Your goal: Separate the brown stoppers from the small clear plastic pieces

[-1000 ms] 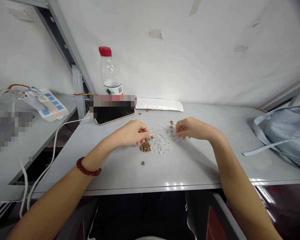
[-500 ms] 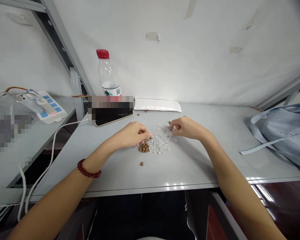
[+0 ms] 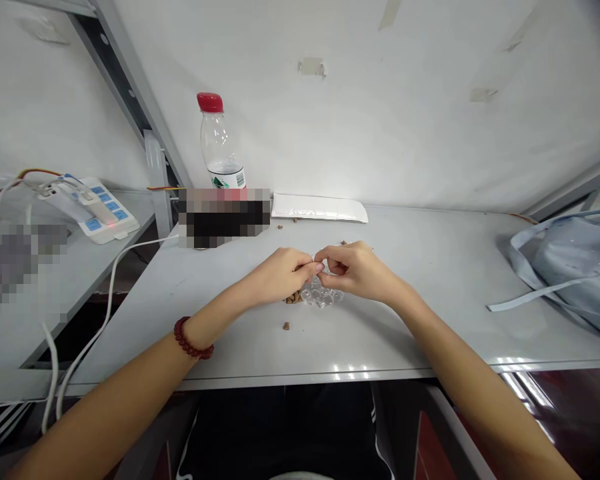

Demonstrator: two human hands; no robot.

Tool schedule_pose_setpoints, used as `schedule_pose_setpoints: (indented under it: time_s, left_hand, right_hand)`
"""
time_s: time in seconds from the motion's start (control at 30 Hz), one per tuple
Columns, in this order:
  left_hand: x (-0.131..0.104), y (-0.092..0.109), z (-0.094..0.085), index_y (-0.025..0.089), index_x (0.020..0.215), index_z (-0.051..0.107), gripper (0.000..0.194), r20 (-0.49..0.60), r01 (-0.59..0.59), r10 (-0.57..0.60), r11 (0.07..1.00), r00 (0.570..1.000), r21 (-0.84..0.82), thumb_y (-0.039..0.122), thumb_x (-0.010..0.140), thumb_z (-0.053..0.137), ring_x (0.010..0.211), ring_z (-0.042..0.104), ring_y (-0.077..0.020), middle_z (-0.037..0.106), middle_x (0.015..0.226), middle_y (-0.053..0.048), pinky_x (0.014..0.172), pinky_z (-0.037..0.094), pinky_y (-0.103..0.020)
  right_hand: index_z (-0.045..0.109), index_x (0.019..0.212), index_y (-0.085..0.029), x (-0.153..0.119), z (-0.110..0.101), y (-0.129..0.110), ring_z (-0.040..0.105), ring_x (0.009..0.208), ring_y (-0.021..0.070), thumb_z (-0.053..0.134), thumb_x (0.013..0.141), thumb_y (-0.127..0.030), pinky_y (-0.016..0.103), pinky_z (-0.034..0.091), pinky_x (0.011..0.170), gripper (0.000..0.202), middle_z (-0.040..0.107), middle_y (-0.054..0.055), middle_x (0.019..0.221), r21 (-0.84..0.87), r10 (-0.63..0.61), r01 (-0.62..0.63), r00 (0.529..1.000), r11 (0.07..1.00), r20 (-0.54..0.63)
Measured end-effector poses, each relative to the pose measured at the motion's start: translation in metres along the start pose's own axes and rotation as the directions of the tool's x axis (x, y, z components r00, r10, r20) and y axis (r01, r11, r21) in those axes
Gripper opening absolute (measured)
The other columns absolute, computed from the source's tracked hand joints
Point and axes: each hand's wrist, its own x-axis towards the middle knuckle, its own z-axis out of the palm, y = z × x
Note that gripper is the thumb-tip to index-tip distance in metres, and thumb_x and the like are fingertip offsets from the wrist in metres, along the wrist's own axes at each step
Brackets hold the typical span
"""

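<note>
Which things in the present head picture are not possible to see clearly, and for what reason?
- What the fingertips of the left hand and right hand pinch: too small, hidden by the fingers.
- Clear beads and brown pieces: most of each pile lies under the hands.
- Object beside the bottle: blurred out.
- Blue bag: cut off by the right edge.

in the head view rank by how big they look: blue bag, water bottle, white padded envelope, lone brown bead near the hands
1. blue bag, though cut off by the frame edge
2. and 3. water bottle and white padded envelope look alike in size
4. lone brown bead
</note>
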Motion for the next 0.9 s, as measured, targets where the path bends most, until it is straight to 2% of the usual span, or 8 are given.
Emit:
schedule_pose_setpoints:
  time_s: [0.1, 0.17, 0.27, 0.37, 0.43, 0.63, 0.77, 0.9]
  left_hand:
    - [-0.002, -0.001, -0.007, 0.016, 0.054, 0.043, 0.040, -0.023, -0.039, 0.041, 0.993, 0.999, 0.109, 0.037, 0.087, 0.044, 0.047, 0.035, -0.0081, 0.037, 0.048, 0.004, 0.048, 0.029, -0.023]
    - [-0.004, -0.003, -0.014, 0.016, 0.053, 0.042, 0.041, 0.018, -0.025, 0.023, 0.991, 1.000, 0.132, 0.040, 0.087, 0.044, 0.047, 0.033, -0.0081, 0.035, 0.048, 0.004, 0.048, 0.028, -0.023]
    - [-0.006, -0.006, -0.024, 0.016, 0.054, 0.046, 0.044, 0.147, 0.041, -0.070, 0.981, 0.987, 0.192, 0.046, 0.086, 0.043, 0.045, 0.031, -0.0082, 0.038, 0.050, 0.003, 0.047, 0.026, -0.023]
    - [-0.006, -0.008, -0.026, 0.015, 0.059, 0.056, 0.044, 0.287, 0.077, -0.162, 0.955, 0.944, 0.285, 0.049, 0.085, 0.043, 0.049, 0.039, -0.0103, 0.052, 0.058, -0.001, 0.049, 0.031, -0.023]
    - [-0.005, -0.009, -0.025, 0.015, 0.065, 0.061, 0.044, 0.316, 0.108, -0.219, 0.936, 0.923, 0.334, 0.050, 0.084, 0.043, 0.051, 0.044, -0.0116, 0.056, 0.061, -0.003, 0.049, 0.033, -0.024]
    - [-0.008, -0.005, -0.029, 0.015, 0.058, 0.058, 0.053, 0.264, 0.160, -0.240, 0.943, 0.934, 0.291, 0.058, 0.084, 0.040, 0.045, 0.043, -0.0111, 0.051, 0.049, -0.001, 0.049, 0.035, -0.023]
    - [-0.009, -0.004, -0.033, 0.016, 0.055, 0.055, 0.055, 0.220, 0.142, -0.209, 0.948, 0.953, 0.284, 0.060, 0.084, 0.039, 0.044, 0.041, -0.0106, 0.049, 0.047, 0.000, 0.050, 0.035, -0.023]
    - [-0.007, -0.004, -0.032, 0.016, 0.056, 0.054, 0.056, 0.205, 0.128, -0.194, 0.946, 0.959, 0.299, 0.059, 0.086, 0.038, 0.045, 0.039, -0.0099, 0.048, 0.049, 0.000, 0.049, 0.032, -0.023]
  right_hand:
    - [0.063, 0.081, -0.014, 0.002, -0.007, 0.005, 0.032, 0.049, 0.0076, 0.055, 0.073, -0.014, 0.023, 0.025, 0.050, 0.011, 0.038, -0.006, 0.053, -0.167, 0.107, -0.101, 0.994, 0.981, 0.026]
    - [0.063, 0.082, -0.013, 0.002, -0.013, 0.011, 0.033, 0.049, 0.0081, 0.055, 0.073, -0.015, 0.023, 0.026, 0.051, 0.012, 0.039, -0.005, 0.054, -0.236, 0.200, -0.192, 0.980, 0.953, 0.013]
    - [0.063, 0.080, -0.014, 0.003, -0.020, 0.024, 0.036, 0.049, 0.0087, 0.053, 0.073, -0.015, 0.024, 0.028, 0.051, 0.012, 0.042, -0.004, 0.052, -0.220, 0.323, -0.304, 0.945, 0.927, 0.056]
    - [0.063, 0.076, -0.015, 0.002, -0.024, 0.034, 0.040, 0.049, 0.0097, 0.052, 0.072, -0.017, 0.024, 0.030, 0.049, 0.012, 0.045, -0.003, 0.052, -0.171, 0.395, -0.369, 0.906, 0.913, 0.151]
    - [0.063, 0.074, -0.016, 0.002, -0.025, 0.037, 0.041, 0.050, 0.0099, 0.052, 0.073, -0.019, 0.024, 0.031, 0.049, 0.012, 0.047, -0.003, 0.053, -0.141, 0.406, -0.385, 0.894, 0.912, 0.189]
    - [0.064, 0.075, -0.016, -0.001, -0.035, 0.044, 0.041, 0.049, 0.0097, 0.050, 0.078, -0.022, 0.025, 0.031, 0.048, 0.016, 0.049, -0.002, 0.054, -0.073, 0.442, -0.436, 0.890, 0.897, 0.112]
    - [0.064, 0.079, -0.018, -0.006, -0.047, 0.055, 0.048, 0.053, 0.0108, 0.053, 0.078, -0.024, 0.026, 0.035, 0.050, 0.013, 0.059, 0.001, 0.065, -0.082, 0.526, -0.521, 0.850, 0.850, 0.046]
    - [0.066, 0.080, -0.020, -0.009, -0.056, 0.061, 0.055, 0.064, 0.0141, 0.058, 0.075, -0.027, 0.027, 0.039, 0.054, 0.011, 0.064, 0.003, 0.078, -0.126, 0.588, -0.575, 0.793, 0.809, 0.157]
